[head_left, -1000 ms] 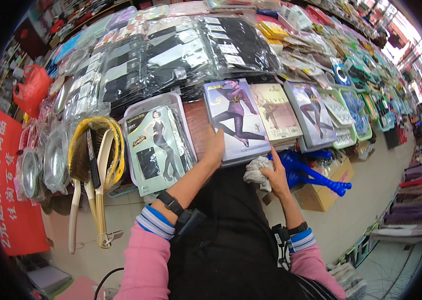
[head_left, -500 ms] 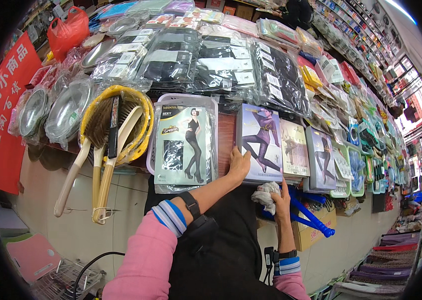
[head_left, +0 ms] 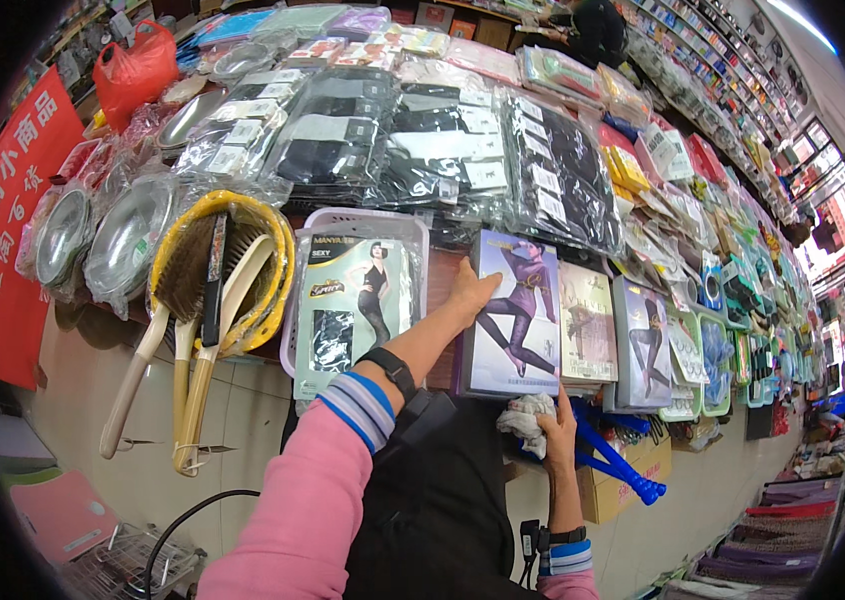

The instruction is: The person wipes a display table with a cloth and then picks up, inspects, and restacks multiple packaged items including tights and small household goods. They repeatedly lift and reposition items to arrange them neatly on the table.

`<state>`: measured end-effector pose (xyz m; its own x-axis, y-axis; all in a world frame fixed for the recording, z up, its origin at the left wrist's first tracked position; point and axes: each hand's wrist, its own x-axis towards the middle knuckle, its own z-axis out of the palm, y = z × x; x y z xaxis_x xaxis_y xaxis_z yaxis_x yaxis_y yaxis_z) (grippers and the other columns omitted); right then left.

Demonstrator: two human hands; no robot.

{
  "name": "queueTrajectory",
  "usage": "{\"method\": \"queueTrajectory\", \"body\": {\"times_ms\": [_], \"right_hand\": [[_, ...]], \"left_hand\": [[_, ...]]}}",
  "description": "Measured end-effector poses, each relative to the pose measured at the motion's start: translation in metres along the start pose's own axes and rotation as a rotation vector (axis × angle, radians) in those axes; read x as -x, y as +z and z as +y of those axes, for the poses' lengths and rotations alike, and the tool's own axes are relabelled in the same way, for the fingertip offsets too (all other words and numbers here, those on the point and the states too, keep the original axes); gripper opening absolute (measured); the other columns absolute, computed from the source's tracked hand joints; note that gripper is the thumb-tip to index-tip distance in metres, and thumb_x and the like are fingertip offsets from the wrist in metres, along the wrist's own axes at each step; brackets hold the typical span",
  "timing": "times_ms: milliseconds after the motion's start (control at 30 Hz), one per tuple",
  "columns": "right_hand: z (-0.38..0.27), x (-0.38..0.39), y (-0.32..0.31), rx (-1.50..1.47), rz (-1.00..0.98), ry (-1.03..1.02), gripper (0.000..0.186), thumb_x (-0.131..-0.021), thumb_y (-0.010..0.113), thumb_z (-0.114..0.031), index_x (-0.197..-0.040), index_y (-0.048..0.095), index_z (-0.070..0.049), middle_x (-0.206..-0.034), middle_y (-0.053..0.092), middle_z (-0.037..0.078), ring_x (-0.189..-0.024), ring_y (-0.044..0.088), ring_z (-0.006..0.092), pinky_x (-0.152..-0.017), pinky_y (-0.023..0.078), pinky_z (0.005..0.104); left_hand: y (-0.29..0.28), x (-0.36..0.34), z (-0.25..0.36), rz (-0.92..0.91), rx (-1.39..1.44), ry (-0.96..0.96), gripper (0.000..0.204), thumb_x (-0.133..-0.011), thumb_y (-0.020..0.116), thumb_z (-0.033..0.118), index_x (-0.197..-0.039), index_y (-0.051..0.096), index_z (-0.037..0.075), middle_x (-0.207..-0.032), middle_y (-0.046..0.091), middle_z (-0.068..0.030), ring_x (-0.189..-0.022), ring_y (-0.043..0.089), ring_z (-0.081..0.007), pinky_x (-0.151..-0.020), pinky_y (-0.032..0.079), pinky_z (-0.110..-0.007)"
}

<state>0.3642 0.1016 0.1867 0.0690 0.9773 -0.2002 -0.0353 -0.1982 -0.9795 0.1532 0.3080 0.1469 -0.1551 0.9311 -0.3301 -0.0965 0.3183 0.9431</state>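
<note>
A purple-and-lilac box of tights (head_left: 515,330) stands at the front edge of the table. My left hand (head_left: 471,294) grips its left side, the thumb on the front and the other fingers partly hidden. Below the box's lower right corner, my right hand (head_left: 560,432) clutches a crumpled greyish-white cloth (head_left: 526,422). One finger of that hand reaches up against the box's corner. Left of my left hand, a flat green pack of tights (head_left: 358,310) lies on a white plastic basket (head_left: 291,340). Another box of tights (head_left: 642,340) and a cream pack (head_left: 588,325) stand to the right.
Dustpan brushes (head_left: 213,300) sit in a yellow basin (head_left: 283,290) at left, handles jutting past the table edge. Wrapped metal bowls (head_left: 133,240) lie beyond. Bagged dark garments (head_left: 453,140) cover the table behind. Blue tubes (head_left: 623,470) and a cardboard box (head_left: 633,480) are below at right.
My left hand has slid farther up the box's left edge. The box now sits slightly lower and more to the left in view. My right hand still holds the cloth at its lower corner.
</note>
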Motion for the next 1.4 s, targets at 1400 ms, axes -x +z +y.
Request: {"method": "queueTrajectory", "body": {"times_ms": [1400], "right_hand": [[0.041, -0.001, 0.005, -0.131, 0.03, 0.1, 0.058, -0.078, 0.051, -0.005, -0.135, 0.044, 0.003, -0.115, 0.062, 0.014, -0.097, 0.064, 0.0226, -0.084, 0.052, 0.0319]], "left_hand": [[-0.011, 0.078, -0.018, -0.259, -0.08, -0.235, 0.088, -0.086, 0.06, 0.047, -0.14, 0.022, -0.01, -0.131, 0.048, -0.0318, -0.118, 0.053, -0.0382, -0.094, 0.045, -0.048]]}}
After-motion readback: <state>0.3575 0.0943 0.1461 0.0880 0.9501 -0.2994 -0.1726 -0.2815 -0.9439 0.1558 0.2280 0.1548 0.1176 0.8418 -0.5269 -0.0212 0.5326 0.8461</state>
